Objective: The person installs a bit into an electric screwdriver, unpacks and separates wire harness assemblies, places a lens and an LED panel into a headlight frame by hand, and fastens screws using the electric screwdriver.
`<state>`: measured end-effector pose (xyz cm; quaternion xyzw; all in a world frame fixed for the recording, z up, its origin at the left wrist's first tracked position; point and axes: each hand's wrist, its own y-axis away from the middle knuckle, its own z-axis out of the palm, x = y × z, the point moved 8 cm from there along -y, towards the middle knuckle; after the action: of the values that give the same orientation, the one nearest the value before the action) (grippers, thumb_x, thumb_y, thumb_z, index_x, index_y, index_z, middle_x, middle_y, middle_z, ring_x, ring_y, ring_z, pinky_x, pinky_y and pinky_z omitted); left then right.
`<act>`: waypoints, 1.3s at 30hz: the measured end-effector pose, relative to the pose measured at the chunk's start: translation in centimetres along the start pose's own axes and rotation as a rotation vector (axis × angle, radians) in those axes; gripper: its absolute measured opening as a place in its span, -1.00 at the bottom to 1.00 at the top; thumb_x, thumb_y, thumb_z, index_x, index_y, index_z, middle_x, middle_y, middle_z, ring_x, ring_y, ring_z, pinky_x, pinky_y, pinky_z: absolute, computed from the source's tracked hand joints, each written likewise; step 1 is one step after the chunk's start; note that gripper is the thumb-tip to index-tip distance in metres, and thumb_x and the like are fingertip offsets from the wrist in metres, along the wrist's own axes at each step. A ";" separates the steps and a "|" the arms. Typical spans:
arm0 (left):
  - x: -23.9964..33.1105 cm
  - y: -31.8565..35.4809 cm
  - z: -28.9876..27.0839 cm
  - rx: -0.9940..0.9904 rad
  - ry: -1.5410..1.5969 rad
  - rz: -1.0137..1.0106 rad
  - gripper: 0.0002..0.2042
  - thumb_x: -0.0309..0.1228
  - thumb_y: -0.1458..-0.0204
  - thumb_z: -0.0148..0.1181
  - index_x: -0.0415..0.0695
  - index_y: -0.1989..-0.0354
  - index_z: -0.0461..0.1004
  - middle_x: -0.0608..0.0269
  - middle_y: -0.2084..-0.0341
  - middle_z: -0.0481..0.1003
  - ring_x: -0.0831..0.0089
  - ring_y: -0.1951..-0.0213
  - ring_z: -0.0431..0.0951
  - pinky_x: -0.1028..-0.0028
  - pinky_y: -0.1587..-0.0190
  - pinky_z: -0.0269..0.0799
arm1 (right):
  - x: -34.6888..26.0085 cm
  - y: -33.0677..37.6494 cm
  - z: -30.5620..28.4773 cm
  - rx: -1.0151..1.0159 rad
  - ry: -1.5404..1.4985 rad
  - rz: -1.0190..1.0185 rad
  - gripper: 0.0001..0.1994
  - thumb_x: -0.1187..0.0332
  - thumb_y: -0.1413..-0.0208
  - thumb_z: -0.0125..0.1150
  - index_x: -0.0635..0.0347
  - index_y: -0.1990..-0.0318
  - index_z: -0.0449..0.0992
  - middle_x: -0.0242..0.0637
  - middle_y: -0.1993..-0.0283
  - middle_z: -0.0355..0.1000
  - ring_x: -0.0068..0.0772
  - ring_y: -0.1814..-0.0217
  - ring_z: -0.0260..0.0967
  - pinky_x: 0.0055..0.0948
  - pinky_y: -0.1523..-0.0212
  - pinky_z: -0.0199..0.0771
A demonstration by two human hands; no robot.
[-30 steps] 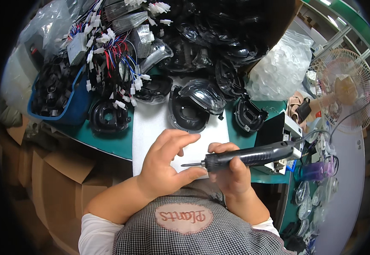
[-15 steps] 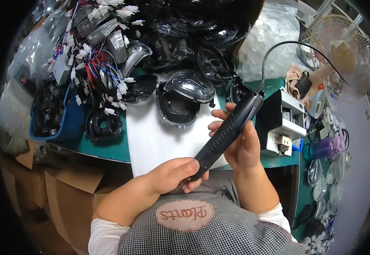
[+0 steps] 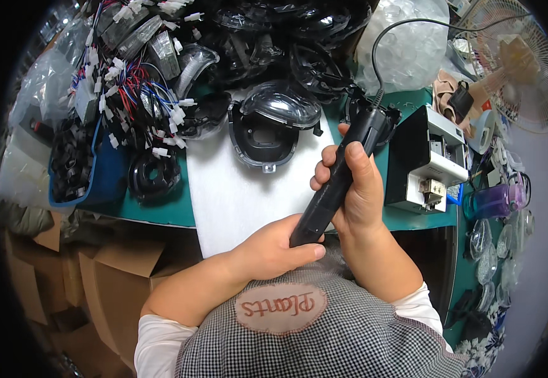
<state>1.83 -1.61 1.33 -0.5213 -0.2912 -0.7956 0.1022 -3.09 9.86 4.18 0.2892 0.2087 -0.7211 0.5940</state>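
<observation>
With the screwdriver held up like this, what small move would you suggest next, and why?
Probably swing the screwdriver tip down toward the black housing on the white mat. The right hand grips it tilted, tip end low by the left hand, which cups that end, so the tool points away from the housing.

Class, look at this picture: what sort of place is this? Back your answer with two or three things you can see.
Probably a small assembly workbench: a corded electric screwdriver in the right hand, black lamp housings with clear lenses, and bundles of wiring connectors on the green table.
</observation>
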 end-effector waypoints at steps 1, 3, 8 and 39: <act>0.3 0.0 0.1 0.020 -0.029 0.015 -0.71 -0.37 -0.03 0.20 -0.22 0.14 0.34 0.40 0.52 0.35 0.67 0.55 0.30 0.65 0.48 0.25 | -0.1 0.1 0.0 -0.003 0.001 -0.005 -0.43 0.22 -0.11 0.23 0.20 -0.15 0.05 -0.23 0.36 0.35 -0.42 0.44 0.40 -0.41 0.43 0.51; 0.3 0.0 0.2 0.043 -0.057 0.030 -0.72 -0.36 -0.02 0.21 -0.22 0.15 0.35 0.41 0.51 0.35 0.67 0.53 0.32 0.64 0.46 0.27 | -0.1 0.2 0.2 -0.007 0.002 -0.008 -0.42 0.21 -0.11 0.23 0.21 -0.15 0.05 -0.24 0.37 0.35 -0.43 0.45 0.39 -0.43 0.45 0.51; 0.3 -0.2 -0.2 0.093 -0.120 0.033 -0.74 -0.34 0.01 0.25 -0.18 0.23 0.37 0.44 0.51 0.36 0.68 0.48 0.33 0.61 0.42 0.29 | -0.1 0.1 0.0 0.048 0.102 -0.029 -0.42 0.08 -0.08 0.26 0.16 -0.14 0.16 -0.30 0.41 0.33 -0.46 0.50 0.35 -0.46 0.51 0.42; -0.9 -0.5 -1.0 0.238 -0.272 -0.036 -0.79 -0.40 0.02 0.22 -0.26 0.28 0.43 0.34 0.49 0.45 0.61 0.41 0.42 0.54 0.32 0.36 | -0.5 1.2 1.4 0.102 0.303 -0.141 -0.42 0.20 -0.09 0.24 0.21 -0.14 0.08 -0.28 0.40 0.27 -0.48 0.58 0.29 -0.45 0.57 0.41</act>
<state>1.18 -1.91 0.10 -0.6030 -0.4035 -0.6795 0.1087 -2.14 9.08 5.60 0.4089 0.2787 -0.7190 0.4881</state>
